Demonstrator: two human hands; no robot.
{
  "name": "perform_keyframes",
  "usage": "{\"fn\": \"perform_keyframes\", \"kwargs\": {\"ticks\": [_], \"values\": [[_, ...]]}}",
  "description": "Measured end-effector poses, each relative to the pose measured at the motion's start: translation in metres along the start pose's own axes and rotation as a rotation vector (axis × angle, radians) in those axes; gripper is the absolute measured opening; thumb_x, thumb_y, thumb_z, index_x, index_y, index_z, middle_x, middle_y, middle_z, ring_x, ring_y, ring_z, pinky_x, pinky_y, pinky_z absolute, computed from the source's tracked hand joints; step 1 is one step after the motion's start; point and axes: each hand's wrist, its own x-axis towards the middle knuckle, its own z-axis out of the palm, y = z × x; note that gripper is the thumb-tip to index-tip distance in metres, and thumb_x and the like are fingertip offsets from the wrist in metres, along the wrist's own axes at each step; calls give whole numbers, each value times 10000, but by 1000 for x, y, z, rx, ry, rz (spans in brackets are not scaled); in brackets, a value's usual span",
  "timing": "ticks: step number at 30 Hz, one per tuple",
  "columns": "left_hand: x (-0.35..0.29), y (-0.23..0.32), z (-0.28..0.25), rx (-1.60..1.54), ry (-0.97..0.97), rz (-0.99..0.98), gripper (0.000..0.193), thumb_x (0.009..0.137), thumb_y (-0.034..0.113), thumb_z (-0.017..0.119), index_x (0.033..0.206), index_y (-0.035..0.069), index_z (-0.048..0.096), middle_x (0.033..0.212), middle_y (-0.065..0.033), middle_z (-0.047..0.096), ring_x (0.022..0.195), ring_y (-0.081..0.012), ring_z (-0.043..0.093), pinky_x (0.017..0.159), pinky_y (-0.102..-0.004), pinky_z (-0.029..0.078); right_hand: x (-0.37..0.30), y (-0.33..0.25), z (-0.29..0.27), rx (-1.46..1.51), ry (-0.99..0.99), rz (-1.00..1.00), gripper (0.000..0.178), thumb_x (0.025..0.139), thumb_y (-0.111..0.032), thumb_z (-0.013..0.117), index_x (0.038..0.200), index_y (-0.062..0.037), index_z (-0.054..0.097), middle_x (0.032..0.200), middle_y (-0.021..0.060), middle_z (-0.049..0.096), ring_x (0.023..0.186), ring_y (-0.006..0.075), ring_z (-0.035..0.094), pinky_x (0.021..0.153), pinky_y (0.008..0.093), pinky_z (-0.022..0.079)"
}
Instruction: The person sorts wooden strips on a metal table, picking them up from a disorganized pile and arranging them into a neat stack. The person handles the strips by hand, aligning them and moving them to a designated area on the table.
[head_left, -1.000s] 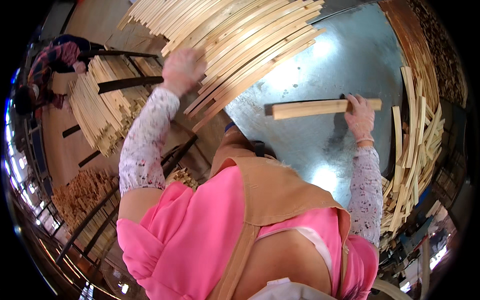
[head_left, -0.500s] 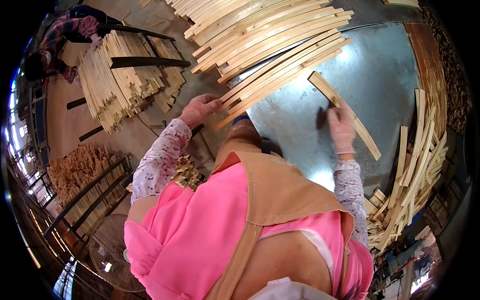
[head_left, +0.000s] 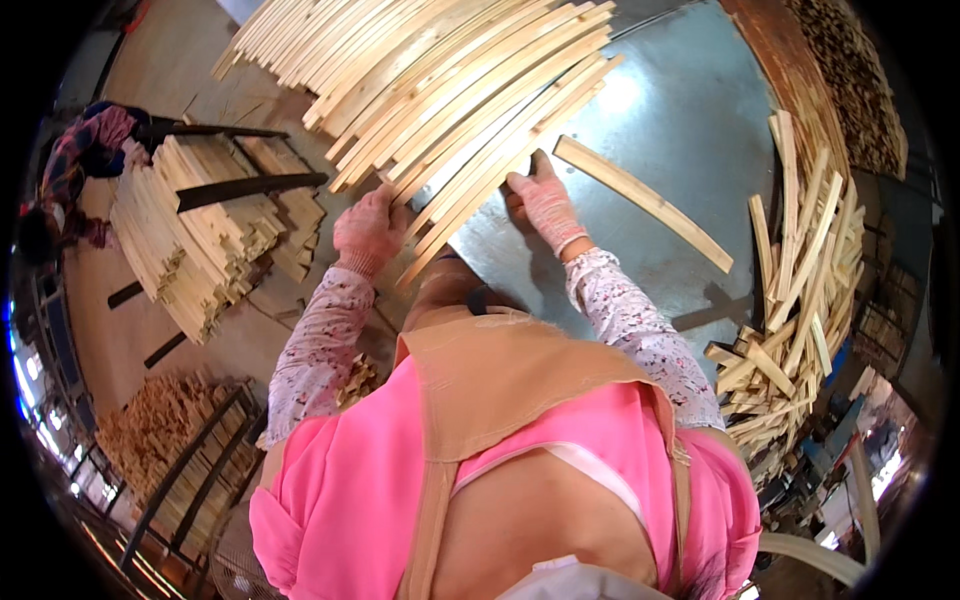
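Observation:
My left hand (head_left: 368, 230), in a pale pink glove, is curled at the near-left ends of the long pale wooden strips (head_left: 490, 150); its fingertips are partly hidden there. On their right side, my right hand (head_left: 548, 205), also gloved, has thumb and forefinger apart, the fingertips against the edge of the outermost strip. These strips lie side by side, with a narrow gap between the outer few and the rest. A single wooden strip (head_left: 645, 205) lies apart on the metal tabletop (head_left: 660, 130), to the right of my right hand.
A loose heap of wooden strips (head_left: 800, 270) is at the right, beside a brown wooden board (head_left: 800, 80). On the left, a person (head_left: 90, 150) bends by a stack of strips (head_left: 190, 230) with dark bars. Another stack (head_left: 170, 440) stands lower left.
My right hand has let go of the single strip and moved left to the row's edge. My left hand has come in closer against the strip ends. The view has shifted.

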Motion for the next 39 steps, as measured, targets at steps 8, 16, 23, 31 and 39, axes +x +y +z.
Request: {"fn": "perform_keyframes", "kwargs": {"ticks": [8, 16, 23, 31, 39], "values": [[3, 11, -14, -70, -19, -24, 472, 964, 469, 709, 1216, 76, 639, 1031, -187, 782, 1004, -427, 743, 863, -568, 566, -13, -17, -6, -11, -10, 50, 892, 933, -400, 687, 1629, 51, 360, 1151, 311, 736, 1108, 415, 726, 982, 454, 556], [-15, -18, -81, -322, 91, -106, 555, 967, 464, 706, 1325, 41, 670, 1041, -236, 782, 1029, -420, 763, 927, -505, 581, 12, -35, 12, -280, -83, 5, 1078, 1012, -482, 660, 1706, 96, 70, 1409, 394, 635, 1284, 458, 673, 1101, 440, 523], [88, -90, -126, -99, 2, -13, 654, 945, 527, 740, 1379, 42, 684, 1166, -210, 799, 1113, -344, 758, 985, -412, 563, -5, -88, -27, -318, -262, -102, 865, 966, -395, 645, 1652, 46, 358, 1339, 224, 732, 1114, 390, 718, 1001, 463, 566], [116, 16, -157, 492, 169, -28, 1048, 879, 674, 751, 1644, 30, 436, 1630, -214, 532, 1503, -345, 514, 1223, -405, 433, -72, 97, -260, -1080, 469, -331, 618, 852, -198, 716, 1454, -96, 626, 1379, 181, 662, 1310, 392, 605, 1119, 498, 504], [169, 65, -151, 110, -10, -76, 1031, 846, 472, 869, 1679, 107, 382, 1617, -222, 493, 1449, -389, 553, 1195, -463, 473, -102, 110, -319, -827, 418, 23, 543, 910, -265, 743, 1431, -143, 653, 1370, 172, 690, 1286, 390, 632, 1097, 466, 519]]}}
